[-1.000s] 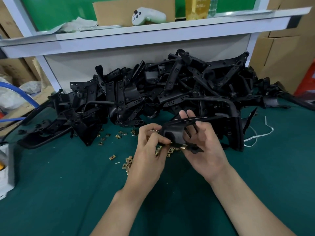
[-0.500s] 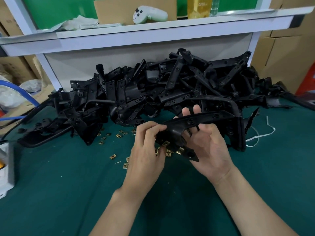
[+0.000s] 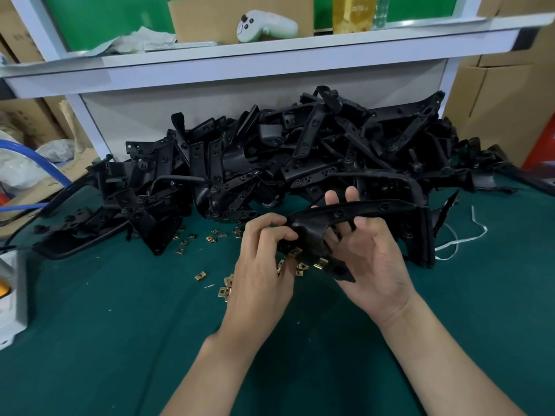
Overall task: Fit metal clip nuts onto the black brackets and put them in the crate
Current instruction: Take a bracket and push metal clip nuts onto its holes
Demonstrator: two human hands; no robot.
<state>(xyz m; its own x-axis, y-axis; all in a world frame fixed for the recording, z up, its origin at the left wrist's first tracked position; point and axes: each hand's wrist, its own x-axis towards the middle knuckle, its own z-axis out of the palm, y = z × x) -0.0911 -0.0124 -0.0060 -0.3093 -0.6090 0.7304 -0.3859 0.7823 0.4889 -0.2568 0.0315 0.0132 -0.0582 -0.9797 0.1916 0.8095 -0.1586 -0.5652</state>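
I hold one black bracket (image 3: 315,235) above the green table (image 3: 120,340), just in front of a big pile of black brackets (image 3: 300,157). My left hand (image 3: 264,265) grips its left end with curled fingers. Palm up, my right hand (image 3: 372,259) lies under and behind the bracket with straight fingers bearing its long arm. Two brass clip nuts (image 3: 295,252) sit on the bracket's lower edge. Loose clip nuts (image 3: 199,276) lie scattered on the table below and to the left of my hands. No crate is in view.
A white shelf (image 3: 270,58) runs above the pile, carrying a white controller (image 3: 264,25) and cardboard. Cardboard boxes (image 3: 504,109) stand at the right. A white strap (image 3: 462,243) lies right of my hands; a white device (image 3: 9,295) and a blue hose (image 3: 33,154) are at the left.
The bracket has been turned and lifted a little. My right hand has uncurled from around it and now lies flat beneath it. My left hand has stayed on the left end.
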